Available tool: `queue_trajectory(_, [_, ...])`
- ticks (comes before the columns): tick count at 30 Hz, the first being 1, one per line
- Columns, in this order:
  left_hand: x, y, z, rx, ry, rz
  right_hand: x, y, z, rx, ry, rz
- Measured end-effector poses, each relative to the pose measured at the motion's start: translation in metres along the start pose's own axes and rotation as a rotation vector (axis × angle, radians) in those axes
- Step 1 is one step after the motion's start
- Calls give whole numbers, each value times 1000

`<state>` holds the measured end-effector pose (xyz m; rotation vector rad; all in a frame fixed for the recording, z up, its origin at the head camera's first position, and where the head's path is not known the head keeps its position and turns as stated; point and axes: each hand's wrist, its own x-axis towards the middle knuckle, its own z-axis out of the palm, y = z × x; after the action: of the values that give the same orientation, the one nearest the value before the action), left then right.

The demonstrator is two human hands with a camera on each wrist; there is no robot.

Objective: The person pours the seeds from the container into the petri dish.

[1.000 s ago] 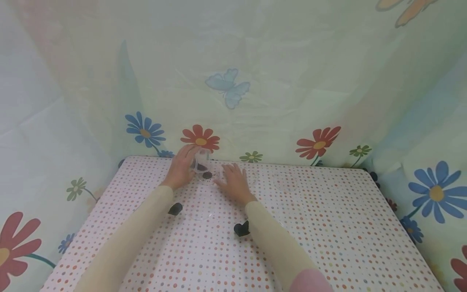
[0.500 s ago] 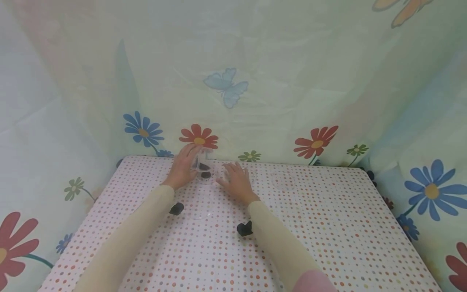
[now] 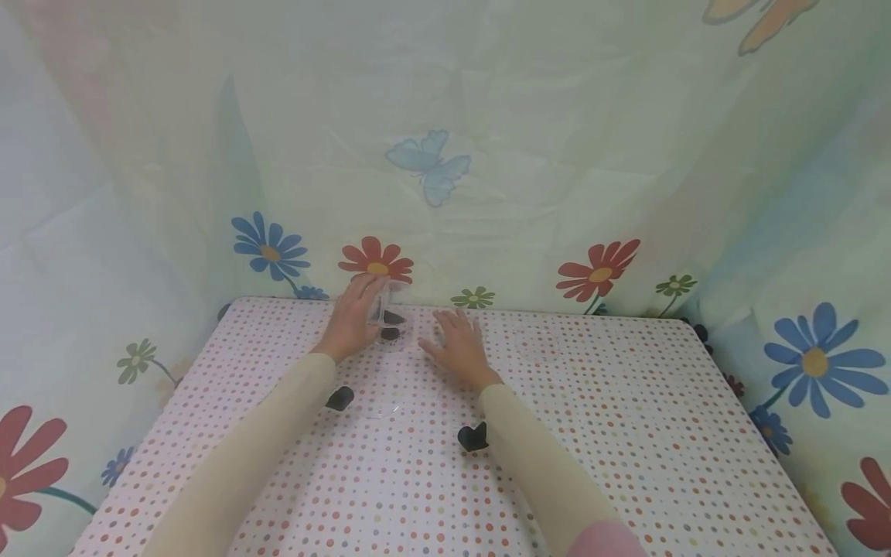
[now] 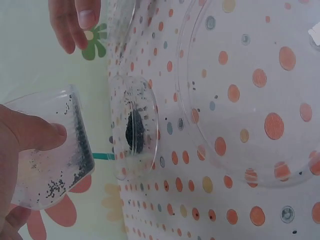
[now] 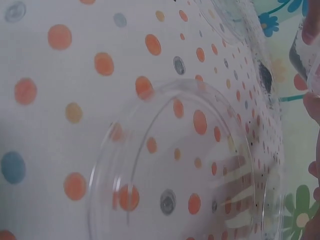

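Note:
My left hand (image 3: 351,317) grips a clear plastic cup (image 4: 35,165) and holds it tilted over the back of the table. Small black granules (image 4: 80,145) lie along one side of the cup, and some cling to its wall. Under it stands a clear shallow dish (image 4: 152,155), with a dark pile of the same granules (image 4: 134,131) inside. To the right, my right hand (image 3: 459,352) hovers with spread, loosely bent fingers and holds nothing. A large clear round dish or lid (image 5: 100,200) lies on the table near the right hand.
The table (image 3: 626,433) has a dotted cover. Another clear round dish (image 3: 537,360) lies right of the right hand, and a clear rim (image 3: 383,416) shows in front of the granules. A flower-printed curtain (image 3: 529,155) hangs close behind the table edge.
My right hand has shifted slightly right, away from the cup. The left hand keeps the cup tilted in nearly the same place. The head view has turned a little.

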<state>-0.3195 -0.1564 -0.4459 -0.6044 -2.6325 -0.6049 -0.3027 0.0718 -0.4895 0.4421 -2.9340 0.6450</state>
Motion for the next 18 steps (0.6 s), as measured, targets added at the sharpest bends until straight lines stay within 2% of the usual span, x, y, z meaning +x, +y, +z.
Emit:
queue_trajectory(6, [2,6,2,3,-8,-13,-2,5,-4,-13,5,9])
queue_trajectory(12, [3,7,5,-5,-5,7,-5,9,-7,-19,-15,34])
queue_trajectory(18, [5,9,7,-31,-12,5,-6,17,-7,-28,19,21])
